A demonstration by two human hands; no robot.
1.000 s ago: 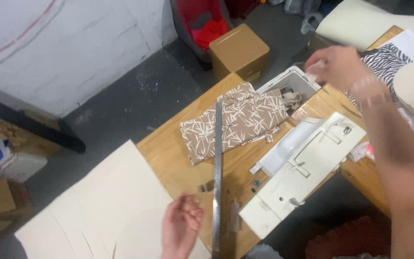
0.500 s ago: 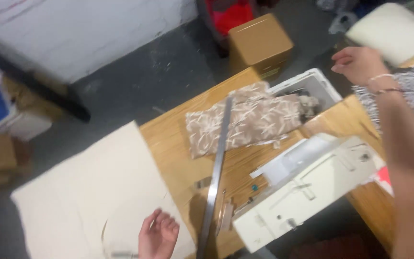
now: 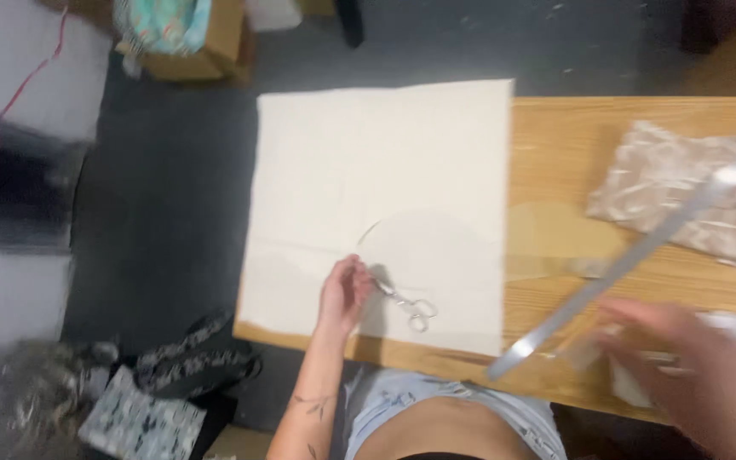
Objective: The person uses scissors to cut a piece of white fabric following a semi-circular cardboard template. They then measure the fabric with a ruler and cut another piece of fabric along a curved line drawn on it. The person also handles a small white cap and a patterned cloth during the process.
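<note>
My left hand (image 3: 344,294) rests on a large cream sheet of fabric (image 3: 385,187) spread over the left end of a wooden table (image 3: 572,145), its fingers touching the blades of small silver scissors (image 3: 405,304). A curved cut line shows in the fabric just above the hand. My right hand (image 3: 692,375) is blurred at the lower right, above the table's front edge near a long metal ruler (image 3: 632,260); whether it holds anything is unclear.
A brown patterned folded cloth (image 3: 683,192) lies under the ruler at the right. A clear curved template (image 3: 547,243) sits beside the cream fabric. On the floor are a cardboard box (image 3: 198,43) at the top left and patterned bags (image 3: 172,383) at the lower left.
The view has swung left to the cream fabric. My left hand has moved onto the scissors. My right hand has come back from the far side to the table's near edge.
</note>
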